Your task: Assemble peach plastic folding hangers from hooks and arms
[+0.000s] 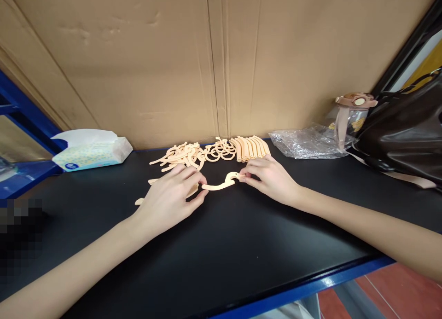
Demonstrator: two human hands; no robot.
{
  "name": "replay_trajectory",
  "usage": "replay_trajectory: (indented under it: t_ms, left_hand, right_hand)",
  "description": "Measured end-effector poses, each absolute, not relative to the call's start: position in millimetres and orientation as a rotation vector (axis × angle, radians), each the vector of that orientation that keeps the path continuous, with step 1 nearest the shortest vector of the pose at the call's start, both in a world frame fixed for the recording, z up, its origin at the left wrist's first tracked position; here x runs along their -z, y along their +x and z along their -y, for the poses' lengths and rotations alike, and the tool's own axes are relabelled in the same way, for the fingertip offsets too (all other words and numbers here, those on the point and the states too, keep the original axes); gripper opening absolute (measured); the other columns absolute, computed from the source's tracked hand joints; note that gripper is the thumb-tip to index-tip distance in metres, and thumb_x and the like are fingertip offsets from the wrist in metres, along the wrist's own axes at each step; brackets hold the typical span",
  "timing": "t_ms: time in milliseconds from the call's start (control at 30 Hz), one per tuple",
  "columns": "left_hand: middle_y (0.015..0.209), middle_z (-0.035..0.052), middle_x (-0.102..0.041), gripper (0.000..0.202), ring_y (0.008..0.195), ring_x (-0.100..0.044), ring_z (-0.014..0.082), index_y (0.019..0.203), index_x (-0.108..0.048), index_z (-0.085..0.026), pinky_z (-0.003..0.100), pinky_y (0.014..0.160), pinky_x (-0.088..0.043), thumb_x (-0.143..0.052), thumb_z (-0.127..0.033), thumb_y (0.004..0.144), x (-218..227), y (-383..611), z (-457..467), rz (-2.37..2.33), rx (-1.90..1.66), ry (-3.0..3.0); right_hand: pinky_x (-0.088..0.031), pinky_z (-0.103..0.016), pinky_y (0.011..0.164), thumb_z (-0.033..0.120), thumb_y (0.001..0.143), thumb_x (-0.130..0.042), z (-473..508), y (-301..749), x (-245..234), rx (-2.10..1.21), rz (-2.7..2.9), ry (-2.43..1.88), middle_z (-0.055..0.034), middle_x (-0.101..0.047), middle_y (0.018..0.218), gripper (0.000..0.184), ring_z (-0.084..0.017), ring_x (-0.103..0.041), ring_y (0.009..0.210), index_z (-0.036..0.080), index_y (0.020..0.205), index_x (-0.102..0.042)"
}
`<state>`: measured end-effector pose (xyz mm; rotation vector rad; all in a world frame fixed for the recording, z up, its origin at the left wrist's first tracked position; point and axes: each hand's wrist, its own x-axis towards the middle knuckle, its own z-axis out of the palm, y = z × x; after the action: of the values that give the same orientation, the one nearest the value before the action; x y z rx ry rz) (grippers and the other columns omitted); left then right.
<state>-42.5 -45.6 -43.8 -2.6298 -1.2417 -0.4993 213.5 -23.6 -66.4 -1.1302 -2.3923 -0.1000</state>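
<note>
L hand [174, 190] was nearly closed, thumb + fingertips pinching the L end of a slim, curved, cream-coloured bar [218, 187]. R hand [271, 178] likewise pinched the R end of a small cream-coloured hook-shaped piece [229, 176]; the two met btwn the hands, just above or on the matte black tabletop [224, 259] (couldn't tell which, nor if joined). More flat cream-coloured pieces [139, 201] lay partly under L hand. Behind: a loose heap of curved cream-coloured bars [183, 154], cream-coloured hooks [221, 149] beside it, then a neat row of cream-coloured bars [251, 148].
</note>
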Motion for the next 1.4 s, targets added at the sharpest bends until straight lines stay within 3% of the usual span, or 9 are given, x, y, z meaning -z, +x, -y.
replay_trajectory:
  t_ms: [367, 633, 800, 1167, 1400]
  left_hand:
    - [0.098, 0.0054, -0.063, 0.022, 0.095, -0.054, 0.0223, 0.089, -0.061, -0.019, 0.036, 0.084, -0.041, -0.041, -0.028, 0.092, 50, -47, 37, 1.039, 0.386, -2.746]
    - [0.128, 0.0, -0.058, 0.033, 0.122, -0.046, 0.0225, 0.125, -0.054, -0.028, 0.041, 0.101, -0.036, -0.041, -0.029, 0.095, 55, -49, 39, 0.948, 0.303, -2.802]
    - [0.125, -0.0006, -0.061, 0.033, 0.122, -0.046, 0.0233, 0.124, -0.056, -0.027, 0.042, 0.101, -0.036, -0.041, -0.03, 0.095, 54, -47, 40, 0.954, 0.262, -2.813]
    - [0.125, 0.0015, -0.061, 0.034, 0.121, -0.048, 0.0234, 0.124, -0.057, -0.025, 0.042, 0.101, -0.036, -0.041, -0.033, 0.095, 57, -50, 37, 0.943, 0.278, -2.792]
    - [0.125, 0.0027, -0.061, 0.035, 0.12, -0.048, 0.0234, 0.125, -0.056, -0.022, 0.041, 0.1, -0.036, -0.041, -0.033, 0.095, 58, -51, 36, 0.937, 0.277, -2.769]
  right_hand:
    - [-0.034, -0.034, 0.08, 0.029, 0.094, -0.048, 28, 212, 69, 0.216, 2.469, -1.172, -0.0046, -0.067, 0.08, 0.027, -0.018, -0.06, 0.081, 0.018, 0.085, -0.071]
    - [-0.033, -0.032, 0.083, 0.026, 0.091, -0.054, 27, 212, 69, 0.238, 2.445, -1.214, -0.0014, -0.066, 0.081, 0.018, -0.016, -0.059, 0.082, 0.019, 0.089, -0.07]
    - [-0.034, -0.031, 0.083, 0.028, 0.089, -0.057, 26, 212, 70, 0.208, 2.425, -1.206, -0.001, -0.064, 0.087, 0.014, -0.016, -0.059, 0.083, 0.018, 0.093, -0.066]
    - [-0.035, -0.032, 0.085, 0.027, 0.096, -0.044, 27, 210, 70, 0.118, 2.471, -1.205, -0.0027, -0.067, 0.091, 0.025, -0.017, -0.06, 0.09, 0.019, 0.091, -0.067]
    - [-0.036, -0.031, 0.084, 0.025, 0.093, -0.05, 26, 210, 70, 0.079, 2.431, -1.208, -0.0001, -0.067, 0.09, 0.018, -0.016, -0.06, 0.086, 0.019, 0.087, -0.065]
